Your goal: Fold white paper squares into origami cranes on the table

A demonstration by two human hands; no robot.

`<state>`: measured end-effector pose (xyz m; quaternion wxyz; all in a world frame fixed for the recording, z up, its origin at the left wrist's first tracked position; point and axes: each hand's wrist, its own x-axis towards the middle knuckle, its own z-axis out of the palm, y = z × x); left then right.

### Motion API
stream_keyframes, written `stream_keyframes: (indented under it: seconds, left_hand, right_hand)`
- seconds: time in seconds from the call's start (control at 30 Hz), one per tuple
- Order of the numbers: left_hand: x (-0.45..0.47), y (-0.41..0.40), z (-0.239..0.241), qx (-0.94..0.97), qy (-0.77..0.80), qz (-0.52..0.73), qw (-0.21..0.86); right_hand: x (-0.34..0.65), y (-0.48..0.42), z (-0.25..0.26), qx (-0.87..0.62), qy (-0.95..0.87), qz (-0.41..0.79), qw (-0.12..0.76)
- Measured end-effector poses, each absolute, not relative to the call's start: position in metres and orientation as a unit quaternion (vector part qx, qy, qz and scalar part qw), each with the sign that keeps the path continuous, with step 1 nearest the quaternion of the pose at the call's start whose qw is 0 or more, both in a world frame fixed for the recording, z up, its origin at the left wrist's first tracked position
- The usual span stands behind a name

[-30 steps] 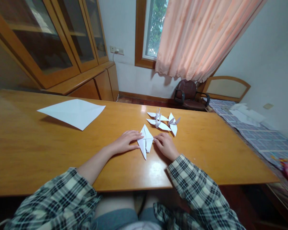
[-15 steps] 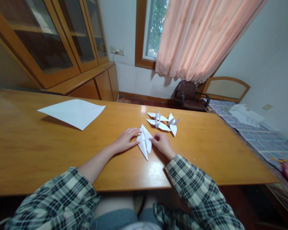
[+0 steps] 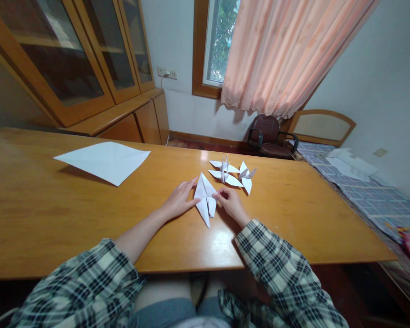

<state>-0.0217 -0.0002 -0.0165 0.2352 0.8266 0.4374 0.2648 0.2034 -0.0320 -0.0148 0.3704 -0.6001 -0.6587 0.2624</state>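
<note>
A white folded paper (image 3: 205, 195), kite-shaped with split points at its near end, lies between my hands at the middle of the table. My left hand (image 3: 180, 198) holds it by the left edge, thumb on top and the other fingers stretched along the side. At the right corner, the thumb and index finger of my right hand (image 3: 229, 201) pinch the paper; the other fingers are curled in. Just beyond sit finished paper cranes, two close together (image 3: 224, 173) and one turned sideways (image 3: 246, 176) to their right.
A large white paper sheet (image 3: 105, 161) rests on the left of the wooden table (image 3: 71, 218), one edge raised. Past the far edge stands a brown office chair (image 3: 266, 134). A bed (image 3: 355, 168) is on the right, a glass-door cabinet (image 3: 105, 86) at the back left.
The folded paper has turned slightly and its upper flap now lies wider. My left index finger has moved off its upper face to the left edge; my right hand stays at the right corner.
</note>
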Motion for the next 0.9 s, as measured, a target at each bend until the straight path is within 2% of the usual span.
stream_keyframes:
  seconds: [0.13, 0.3, 0.47, 0.7, 0.9]
  left_hand:
    - [-0.020, 0.003, -0.018, 0.760, 0.433, 0.327, 0.358]
    - [-0.015, 0.001, -0.018, 0.659, 0.331, 0.380, 0.558]
    - [-0.014, -0.005, -0.009, 0.570, 0.319, 0.391, 0.649]
    - [-0.011, -0.008, 0.005, 0.409, 0.289, 0.428, 0.752]
    - [-0.006, -0.021, 0.013, 0.329, 0.239, 0.357, 0.841]
  right_hand:
    - [0.204, -0.036, -0.011, -0.541, -0.673, 0.232, 0.448]
    - [0.203, -0.045, -0.005, -0.489, -0.723, 0.178, 0.455]
    - [0.201, -0.051, -0.004, -0.458, -0.728, 0.162, 0.484]
    - [0.198, -0.052, -0.012, -0.446, -0.673, 0.290, 0.514]
    - [0.183, -0.043, 0.014, -0.445, -0.658, 0.387, 0.469]
